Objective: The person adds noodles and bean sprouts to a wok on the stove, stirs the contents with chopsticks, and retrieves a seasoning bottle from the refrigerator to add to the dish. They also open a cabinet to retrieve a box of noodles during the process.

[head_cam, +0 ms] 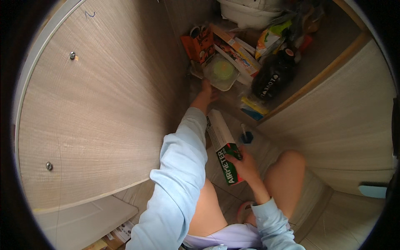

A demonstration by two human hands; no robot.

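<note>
My left hand (207,93) reaches into the low cupboard, at the near left corner of a clear plastic container (230,82) with something round and pale green in it. Its thumb points up beside the container and the other fingers are partly in shadow, so a grip on it cannot be made out. My right hand (245,164) grips the near end of a long green, white and red carton (222,137) that bears large lettering. The carton slants over the floor in front of the cupboard, its white end toward the opening.
Behind the container stand an orange box (200,47) and a long printed box (239,54). A black bottle (275,75) leans at the right. The cupboard's open door (103,109) rises on the left. A blue-based object (247,137) sits on the floor.
</note>
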